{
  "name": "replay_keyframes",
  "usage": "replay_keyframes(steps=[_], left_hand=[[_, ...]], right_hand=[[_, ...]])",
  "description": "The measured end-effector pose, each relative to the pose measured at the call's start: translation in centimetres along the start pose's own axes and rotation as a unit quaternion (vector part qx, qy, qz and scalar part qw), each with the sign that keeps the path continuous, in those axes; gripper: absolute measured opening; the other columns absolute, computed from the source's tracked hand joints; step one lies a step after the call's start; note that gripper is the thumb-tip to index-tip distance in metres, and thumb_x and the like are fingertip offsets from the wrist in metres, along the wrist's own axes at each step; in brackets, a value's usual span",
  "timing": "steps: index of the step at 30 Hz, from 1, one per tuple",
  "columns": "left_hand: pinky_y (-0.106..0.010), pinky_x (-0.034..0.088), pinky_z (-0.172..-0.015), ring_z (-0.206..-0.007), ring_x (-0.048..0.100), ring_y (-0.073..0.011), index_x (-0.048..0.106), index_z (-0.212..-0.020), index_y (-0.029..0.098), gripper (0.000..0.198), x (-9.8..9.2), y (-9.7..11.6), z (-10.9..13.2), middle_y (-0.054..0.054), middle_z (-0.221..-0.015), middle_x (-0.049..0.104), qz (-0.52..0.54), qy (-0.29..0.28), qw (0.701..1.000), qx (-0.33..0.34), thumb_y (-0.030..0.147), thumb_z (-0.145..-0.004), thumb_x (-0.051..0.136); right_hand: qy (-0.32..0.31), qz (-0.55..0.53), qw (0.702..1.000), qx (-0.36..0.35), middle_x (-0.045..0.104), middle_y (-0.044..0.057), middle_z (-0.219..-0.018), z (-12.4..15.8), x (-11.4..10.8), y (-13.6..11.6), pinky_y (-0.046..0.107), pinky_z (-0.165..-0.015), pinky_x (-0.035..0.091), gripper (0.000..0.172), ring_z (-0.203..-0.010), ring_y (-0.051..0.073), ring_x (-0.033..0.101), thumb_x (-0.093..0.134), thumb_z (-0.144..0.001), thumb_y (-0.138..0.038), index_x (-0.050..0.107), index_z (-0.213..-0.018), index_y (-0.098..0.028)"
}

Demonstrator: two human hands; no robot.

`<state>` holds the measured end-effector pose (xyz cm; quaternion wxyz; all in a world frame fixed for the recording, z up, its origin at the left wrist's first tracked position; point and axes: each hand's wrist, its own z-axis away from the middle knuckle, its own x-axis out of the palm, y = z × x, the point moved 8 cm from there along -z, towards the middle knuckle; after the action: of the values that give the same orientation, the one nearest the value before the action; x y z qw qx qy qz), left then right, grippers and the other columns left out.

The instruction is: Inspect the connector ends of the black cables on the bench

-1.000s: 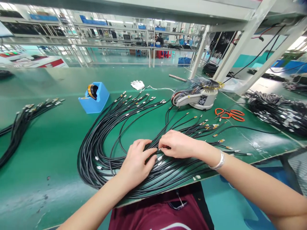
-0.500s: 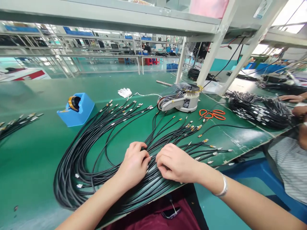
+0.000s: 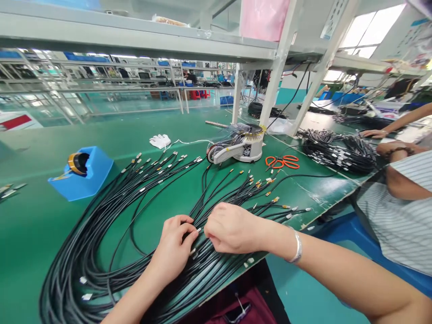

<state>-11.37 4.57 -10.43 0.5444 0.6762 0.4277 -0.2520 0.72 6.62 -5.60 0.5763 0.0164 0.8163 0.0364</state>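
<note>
Hands drawn closer together: left hand (image 3: 173, 247) curled, fingertips pinching a black cable (image 3: 193, 217) beside its metal terminal (image 3: 198, 230); right hand (image 3: 232, 228) fingers pressed together atop the cable bundle (image 3: 205, 265).

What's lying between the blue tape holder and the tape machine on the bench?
In the head view, between the blue tape holder and the tape machine lie white gloves, a thin white cord and the metal-tipped ends of black cables.

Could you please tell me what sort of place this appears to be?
It looks like a cable-assembly workshop: black cables lie fanned across a green bench beside a tape dispenser and orange scissors.
</note>
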Motion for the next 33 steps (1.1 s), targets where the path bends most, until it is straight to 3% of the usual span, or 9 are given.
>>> replay_keyframes(steps=[4, 6, 12, 14, 18, 21, 27, 30, 33], left_hand=[[-0.049, 0.048, -0.089, -0.101, 0.051, -0.0271, 0.064, -0.069, 0.022, 0.019, 0.1, -0.2, 0.1, -0.006, -0.099, 0.061, 0.009, -0.001, 1.000, -0.003, 0.025, -0.085, 0.054], [-0.049, 0.048, -0.089, -0.101, 0.051, -0.0274, 0.064, -0.069, 0.022, 0.020, 0.2, -0.2, 0.3, -0.007, -0.100, 0.060, 0.009, 0.002, 1.000, 0.000, 0.025, -0.086, 0.054], [-0.047, 0.048, -0.087, -0.103, 0.049, -0.0281, 0.065, -0.073, 0.022, 0.020, -0.2, 0.5, 1.1, -0.008, -0.099, 0.058, -0.025, 0.049, 0.998, 0.044, 0.026, -0.088, 0.052], [-0.047, 0.048, -0.087, -0.102, 0.049, -0.0281, 0.065, -0.074, 0.022, 0.021, -0.2, 0.5, 1.2, -0.008, -0.098, 0.057, -0.032, 0.055, 0.997, 0.050, 0.026, -0.088, 0.051], [-0.047, 0.047, -0.085, -0.099, 0.048, -0.0278, 0.066, -0.073, 0.022, 0.022, 0.1, 0.1, 1.0, -0.008, -0.096, 0.056, -0.034, 0.048, 0.997, 0.041, 0.028, -0.088, 0.051], [-0.047, 0.047, -0.084, -0.099, 0.048, -0.0281, 0.067, -0.073, 0.023, 0.022, 0.2, 0.0, 1.0, -0.008, -0.095, 0.057, -0.037, 0.046, 0.998, 0.036, 0.028, -0.088, 0.052], [-0.046, 0.046, -0.082, -0.098, 0.048, -0.0284, 0.069, -0.073, 0.024, 0.025, -0.2, 0.7, 0.8, -0.008, -0.094, 0.058, -0.057, 0.046, 0.996, 0.054, 0.034, -0.088, 0.051], [-0.046, 0.045, -0.081, -0.097, 0.048, -0.0289, 0.069, -0.072, 0.025, 0.024, -0.5, 1.3, 0.3, -0.008, -0.093, 0.058, -0.068, 0.036, 0.995, 0.066, 0.036, -0.085, 0.053], [-0.045, 0.045, -0.080, -0.095, 0.049, -0.0283, 0.069, -0.071, 0.026, 0.025, -1.0, 1.8, -0.4, -0.007, -0.091, 0.060, -0.068, 0.032, 0.995, 0.073, 0.039, -0.084, 0.053]], right_hand=[[-0.113, 0.023, 0.992, 0.047, 0.061, 0.001, -0.073, 1.9, 0.1, 1.6, 0.033, -0.074, 0.034, 0.009, -0.065, 0.015, 0.052, 0.049, -0.087, -0.018, 0.057, -0.083, -0.016], [-0.122, 0.036, 0.987, 0.102, 0.063, 0.002, -0.074, 2.8, 0.3, 3.4, 0.034, -0.077, 0.035, 0.011, -0.067, 0.015, 0.054, 0.050, -0.086, -0.016, 0.058, -0.080, -0.016], [0.154, 0.053, 0.976, 0.141, 0.071, 0.000, -0.090, 3.9, -3.4, 4.5, 0.043, -0.106, 0.023, 0.018, -0.091, 0.016, 0.059, 0.046, -0.093, -0.016, 0.062, -0.100, -0.023], [0.198, 0.056, 0.967, 0.152, 0.071, -0.001, -0.093, 4.7, -4.1, 4.7, 0.042, -0.106, 0.025, 0.020, -0.092, 0.015, 0.060, 0.047, -0.093, -0.017, 0.061, -0.105, -0.026], [0.190, 0.097, 0.944, 0.253, 0.069, 0.001, -0.079, 7.5, -4.3, 7.7, 0.042, -0.102, 0.032, 0.017, -0.079, 0.015, 0.060, 0.048, -0.094, -0.020, 0.065, -0.095, -0.022], [0.220, 0.116, 0.913, 0.322, 0.070, 0.004, -0.087, 11.0, -5.4, 9.7, 0.044, -0.103, 0.033, 0.016, -0.086, 0.017, 0.060, 0.053, -0.092, -0.019, 0.066, -0.100, -0.021], [-0.012, -0.036, 0.950, 0.310, 0.068, 0.006, -0.108, 15.3, -2.2, 9.8, 0.053, -0.100, 0.038, 0.047, -0.108, 0.023, 0.058, 0.042, -0.076, 0.001, 0.067, -0.107, -0.023], [0.082, -0.075, 0.949, 0.296, 0.065, 0.006, -0.118, 15.3, -3.6, 9.5, 0.045, -0.102, 0.042, 0.052, -0.119, 0.020, 0.052, 0.037, -0.076, 0.003, 0.065, -0.111, -0.022], [0.128, -0.065, 0.945, 0.294, 0.068, 0.006, -0.112, 13.1, -3.3, 10.1, 0.040, -0.098, 0.045, 0.032, -0.110, 0.019, 0.058, 0.043, -0.089, -0.009, 0.065, -0.110, -0.021]])
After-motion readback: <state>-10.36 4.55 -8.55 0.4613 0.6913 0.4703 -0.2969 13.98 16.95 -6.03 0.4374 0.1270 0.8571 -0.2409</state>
